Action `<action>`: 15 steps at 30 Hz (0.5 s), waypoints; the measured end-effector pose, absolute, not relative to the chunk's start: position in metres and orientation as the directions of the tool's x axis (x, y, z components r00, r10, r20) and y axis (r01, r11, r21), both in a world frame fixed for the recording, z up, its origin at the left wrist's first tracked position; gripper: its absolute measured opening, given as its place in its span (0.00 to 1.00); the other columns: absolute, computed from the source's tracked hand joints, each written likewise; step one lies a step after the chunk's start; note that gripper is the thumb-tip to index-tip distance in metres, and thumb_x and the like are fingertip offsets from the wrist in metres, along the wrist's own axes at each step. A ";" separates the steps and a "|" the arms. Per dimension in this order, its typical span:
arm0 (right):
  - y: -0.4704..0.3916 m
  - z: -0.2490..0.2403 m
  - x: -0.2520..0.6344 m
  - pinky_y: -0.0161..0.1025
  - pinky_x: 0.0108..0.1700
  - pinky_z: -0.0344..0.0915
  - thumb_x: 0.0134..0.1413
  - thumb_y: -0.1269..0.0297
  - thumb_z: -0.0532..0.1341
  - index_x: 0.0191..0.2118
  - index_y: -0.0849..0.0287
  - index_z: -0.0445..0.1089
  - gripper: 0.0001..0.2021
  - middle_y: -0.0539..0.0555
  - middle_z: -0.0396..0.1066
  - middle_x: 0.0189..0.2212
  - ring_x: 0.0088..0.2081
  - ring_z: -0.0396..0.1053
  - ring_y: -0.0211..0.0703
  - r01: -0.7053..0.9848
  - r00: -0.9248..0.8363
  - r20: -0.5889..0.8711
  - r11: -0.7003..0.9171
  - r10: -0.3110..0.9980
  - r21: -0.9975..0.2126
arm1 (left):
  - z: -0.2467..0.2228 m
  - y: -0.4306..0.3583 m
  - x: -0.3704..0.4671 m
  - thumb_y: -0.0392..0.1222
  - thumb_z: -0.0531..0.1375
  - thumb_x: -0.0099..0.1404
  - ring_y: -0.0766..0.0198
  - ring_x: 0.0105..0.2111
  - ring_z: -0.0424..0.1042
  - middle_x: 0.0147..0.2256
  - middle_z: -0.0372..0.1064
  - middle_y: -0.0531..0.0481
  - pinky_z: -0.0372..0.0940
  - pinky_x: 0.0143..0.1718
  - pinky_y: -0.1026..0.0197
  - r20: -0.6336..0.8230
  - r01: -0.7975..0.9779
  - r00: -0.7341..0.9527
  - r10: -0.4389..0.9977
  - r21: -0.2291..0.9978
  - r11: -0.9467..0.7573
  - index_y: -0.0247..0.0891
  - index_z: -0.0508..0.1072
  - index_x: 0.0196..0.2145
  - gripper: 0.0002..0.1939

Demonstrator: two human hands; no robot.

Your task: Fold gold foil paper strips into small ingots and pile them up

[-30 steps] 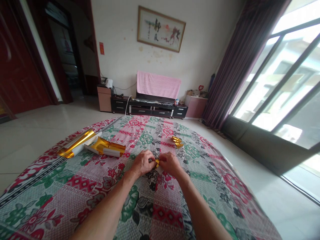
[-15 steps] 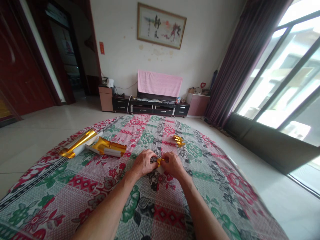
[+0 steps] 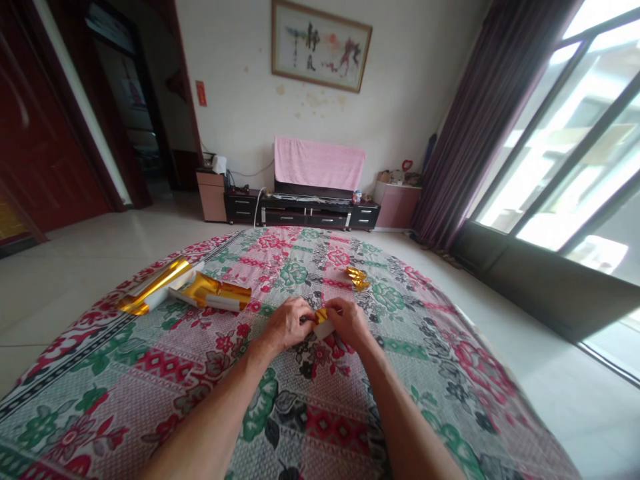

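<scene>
the left hand (image 3: 289, 325) and the right hand (image 3: 346, 321) were close together above the patterned cloth (image 3: 260, 413), and between them was a small gold-and-white piece (image 3: 323, 323). the fingers of both hands were bent narrow and pinched this piece, one hand at each side. beyond the right hand, small folded gold pieces (image 3: 358, 279) lay on the cloth. to the left lay gold sheets (image 3: 213, 293), partly curled, with white parts.
</scene>
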State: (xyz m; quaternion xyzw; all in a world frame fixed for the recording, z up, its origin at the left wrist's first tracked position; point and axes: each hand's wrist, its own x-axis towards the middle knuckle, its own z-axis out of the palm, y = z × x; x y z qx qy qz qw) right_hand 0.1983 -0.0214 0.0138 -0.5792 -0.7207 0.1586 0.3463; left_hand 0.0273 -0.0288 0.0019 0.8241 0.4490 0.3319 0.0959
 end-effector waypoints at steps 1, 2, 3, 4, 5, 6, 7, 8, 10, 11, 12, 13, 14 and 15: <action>-0.021 0.012 0.197 0.30 0.31 0.58 0.47 0.68 0.54 0.30 0.58 0.73 0.10 0.50 0.73 0.25 0.27 0.68 0.37 0.725 -0.059 0.334 0.270 0.941 -0.633 | 0.001 -0.028 0.027 0.35 0.57 0.54 0.62 0.36 0.65 0.32 0.70 0.50 0.60 0.42 0.61 0.458 0.676 0.382 0.803 0.454 -0.580 0.39 0.75 0.28 0.06; -0.021 0.010 0.196 0.30 0.32 0.58 0.48 0.67 0.53 0.30 0.58 0.73 0.10 0.50 0.73 0.26 0.28 0.68 0.37 0.728 -0.040 0.356 0.272 0.933 -0.629 | 0.000 -0.027 0.027 0.34 0.56 0.55 0.63 0.37 0.65 0.32 0.70 0.49 0.60 0.42 0.61 0.455 0.677 0.386 0.802 0.450 -0.582 0.39 0.75 0.29 0.07; -0.021 0.007 0.194 0.31 0.32 0.58 0.49 0.68 0.53 0.30 0.58 0.72 0.10 0.50 0.73 0.26 0.28 0.68 0.37 0.733 -0.028 0.383 0.279 0.923 -0.620 | -0.001 -0.026 0.026 0.34 0.56 0.55 0.63 0.37 0.65 0.33 0.70 0.49 0.60 0.42 0.61 0.455 0.678 0.391 0.800 0.446 -0.585 0.40 0.76 0.30 0.08; -0.021 0.005 0.193 0.31 0.33 0.58 0.49 0.68 0.52 0.30 0.58 0.72 0.10 0.50 0.72 0.27 0.29 0.68 0.37 0.741 -0.022 0.409 0.289 0.912 -0.606 | -0.002 -0.025 0.026 0.34 0.55 0.56 0.63 0.37 0.65 0.34 0.70 0.49 0.60 0.43 0.61 0.455 0.676 0.400 0.796 0.439 -0.591 0.40 0.76 0.31 0.09; -0.022 0.003 0.191 0.31 0.33 0.58 0.50 0.68 0.52 0.30 0.58 0.71 0.10 0.51 0.72 0.28 0.30 0.67 0.37 0.751 -0.019 0.433 0.298 0.901 -0.589 | -0.002 -0.025 0.025 0.33 0.55 0.56 0.62 0.38 0.65 0.35 0.70 0.49 0.60 0.43 0.60 0.457 0.675 0.410 0.790 0.430 -0.599 0.40 0.76 0.33 0.10; -0.022 0.001 0.190 0.31 0.34 0.58 0.51 0.68 0.52 0.30 0.58 0.71 0.10 0.51 0.72 0.29 0.30 0.67 0.37 0.762 -0.015 0.451 0.302 0.892 -0.572 | -0.002 -0.025 0.025 0.33 0.54 0.57 0.62 0.39 0.65 0.36 0.70 0.49 0.60 0.44 0.60 0.458 0.675 0.422 0.782 0.418 -0.608 0.40 0.76 0.34 0.11; -0.023 0.000 0.188 0.31 0.34 0.58 0.51 0.69 0.51 0.31 0.59 0.71 0.10 0.52 0.71 0.29 0.30 0.66 0.37 0.774 -0.014 0.465 0.304 0.885 -0.555 | -0.002 -0.025 0.024 0.33 0.54 0.57 0.62 0.39 0.65 0.37 0.70 0.49 0.60 0.44 0.60 0.459 0.675 0.433 0.775 0.404 -0.617 0.40 0.76 0.35 0.12; -0.024 -0.001 0.187 0.31 0.35 0.58 0.52 0.69 0.51 0.31 0.59 0.71 0.10 0.52 0.70 0.28 0.30 0.66 0.37 0.786 -0.017 0.475 0.306 0.880 -0.537 | -0.002 -0.025 0.024 0.33 0.53 0.58 0.62 0.40 0.64 0.38 0.70 0.49 0.60 0.45 0.60 0.457 0.676 0.449 0.768 0.389 -0.626 0.40 0.75 0.36 0.13; -0.026 -0.001 0.186 0.31 0.35 0.57 0.52 0.70 0.51 0.31 0.59 0.70 0.10 0.53 0.69 0.28 0.30 0.65 0.37 0.811 -0.037 0.483 0.308 0.875 -0.497 | -0.003 -0.024 0.023 0.32 0.52 0.58 0.62 0.40 0.64 0.39 0.70 0.49 0.60 0.45 0.59 0.452 0.675 0.478 0.753 0.359 -0.644 0.41 0.75 0.37 0.14; -0.028 0.000 0.186 0.32 0.36 0.57 0.52 0.70 0.51 0.31 0.59 0.70 0.10 0.53 0.68 0.29 0.31 0.64 0.38 0.822 -0.056 0.489 0.318 0.871 -0.472 | -0.003 -0.024 0.023 0.32 0.52 0.58 0.62 0.40 0.64 0.39 0.70 0.50 0.60 0.45 0.59 0.450 0.675 0.490 0.747 0.346 -0.652 0.41 0.75 0.37 0.15; -0.029 0.001 0.186 0.32 0.37 0.57 0.52 0.70 0.52 0.31 0.59 0.70 0.10 0.54 0.68 0.30 0.33 0.64 0.38 0.829 -0.084 0.497 0.337 0.864 -0.446 | -0.003 -0.024 0.023 0.31 0.52 0.58 0.62 0.40 0.64 0.39 0.70 0.50 0.60 0.45 0.59 0.449 0.673 0.500 0.741 0.338 -0.658 0.41 0.75 0.37 0.15; -0.031 0.003 0.187 0.33 0.38 0.57 0.51 0.71 0.53 0.31 0.58 0.70 0.09 0.54 0.67 0.31 0.34 0.64 0.39 0.830 -0.116 0.507 0.364 0.854 -0.422 | -0.004 -0.023 0.022 0.31 0.52 0.58 0.62 0.40 0.64 0.39 0.70 0.50 0.60 0.45 0.59 0.450 0.671 0.506 0.736 0.332 -0.663 0.41 0.75 0.37 0.15; -0.033 0.004 0.187 0.33 0.40 0.57 0.49 0.73 0.53 0.32 0.58 0.70 0.09 0.55 0.67 0.33 0.37 0.63 0.40 0.821 -0.160 0.523 0.407 0.837 -0.401 | -0.004 -0.023 0.022 0.31 0.52 0.58 0.62 0.40 0.64 0.39 0.70 0.50 0.60 0.45 0.59 0.452 0.668 0.508 0.733 0.330 -0.667 0.42 0.75 0.37 0.15; -0.034 0.005 0.187 0.34 0.41 0.57 0.48 0.74 0.54 0.32 0.58 0.70 0.09 0.55 0.67 0.35 0.38 0.63 0.41 0.804 -0.205 0.535 0.453 0.819 -0.385 | -0.004 -0.023 0.022 0.31 0.52 0.58 0.62 0.40 0.64 0.39 0.70 0.51 0.60 0.44 0.59 0.454 0.666 0.508 0.732 0.331 -0.668 0.42 0.75 0.37 0.15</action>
